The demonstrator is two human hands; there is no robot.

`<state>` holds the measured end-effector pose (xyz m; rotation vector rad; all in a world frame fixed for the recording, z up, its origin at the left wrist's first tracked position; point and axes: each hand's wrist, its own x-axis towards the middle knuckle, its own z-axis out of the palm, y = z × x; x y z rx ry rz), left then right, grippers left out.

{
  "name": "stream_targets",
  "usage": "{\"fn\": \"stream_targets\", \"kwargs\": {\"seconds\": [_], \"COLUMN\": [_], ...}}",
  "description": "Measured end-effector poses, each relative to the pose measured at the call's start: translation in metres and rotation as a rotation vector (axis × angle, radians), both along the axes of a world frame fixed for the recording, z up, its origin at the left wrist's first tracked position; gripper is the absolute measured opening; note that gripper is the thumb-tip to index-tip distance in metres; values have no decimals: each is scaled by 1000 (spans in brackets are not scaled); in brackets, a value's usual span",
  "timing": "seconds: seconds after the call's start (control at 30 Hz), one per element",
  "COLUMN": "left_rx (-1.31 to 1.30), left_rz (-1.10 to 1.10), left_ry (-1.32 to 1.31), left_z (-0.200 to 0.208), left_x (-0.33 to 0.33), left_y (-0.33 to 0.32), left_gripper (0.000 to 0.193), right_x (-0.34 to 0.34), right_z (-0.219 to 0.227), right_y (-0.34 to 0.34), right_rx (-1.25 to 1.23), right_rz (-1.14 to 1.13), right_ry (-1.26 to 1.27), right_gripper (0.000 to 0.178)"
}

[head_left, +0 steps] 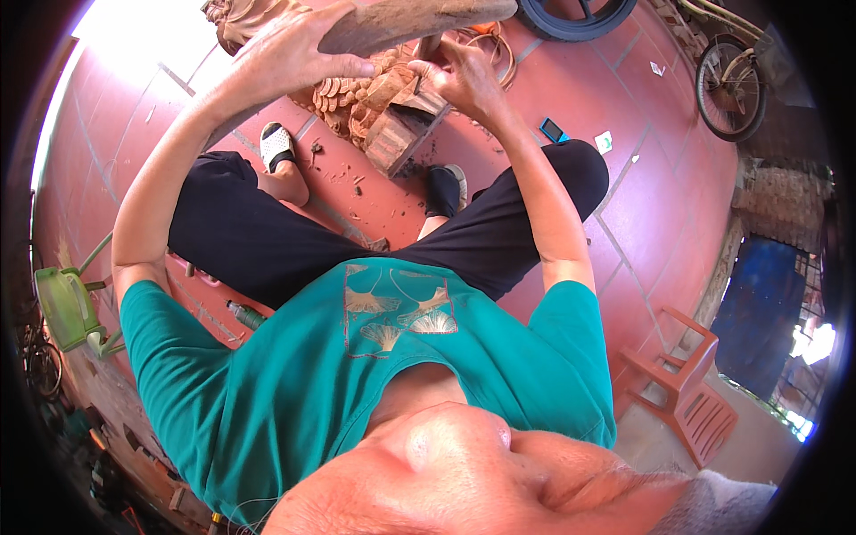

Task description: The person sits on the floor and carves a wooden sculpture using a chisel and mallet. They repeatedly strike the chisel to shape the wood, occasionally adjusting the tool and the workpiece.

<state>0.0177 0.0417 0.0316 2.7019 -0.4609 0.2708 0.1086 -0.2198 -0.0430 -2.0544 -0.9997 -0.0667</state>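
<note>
Carving [357, 107]: on the tiled floor [660, 205] ahead of me, between and beyond my feet [277, 145]; overlapping scales in relief, blocky end toward me. Left hand [299, 58]: over the carving's left side in this view, thumb stretched along the underside, holding a thick wooden club [419, 25] whose free end points right, across the carving's far side. Right hand [468, 85]: by the carving's right edge, fingers curled in close; a brown stub [429, 43] shows past the thumb, kind unclear, and I cannot tell whether I grip it or it only lies behind. Chips [357, 189] scattered on the carving's near side; blue device [554, 131] well to its right. Step in hand, my judgement: shaping the carving, club at the ready; contact with it not readable from this angle. Next move would call for a settled right hand, the club lined up clear of my fingers, and care for the raised scales, which could break under a stray blow
</note>
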Motion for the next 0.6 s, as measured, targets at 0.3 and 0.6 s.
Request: {"fn": "stream_targets", "kwargs": {"seconds": [0.3, 0.6], "left_rx": [-24, -1], "left_rz": [115, 136], "left_ry": [63, 64], "left_z": [23, 14], "left_x": [2, 1], "left_y": [5, 3], "left_gripper": [92, 95], "right_x": [11, 2], "right_z": [12, 7], "right_y": [-16, -7], "right_rx": [173, 107], "right_rz": [-179, -47], "right_ry": [130, 147], "right_gripper": [25, 22]}}
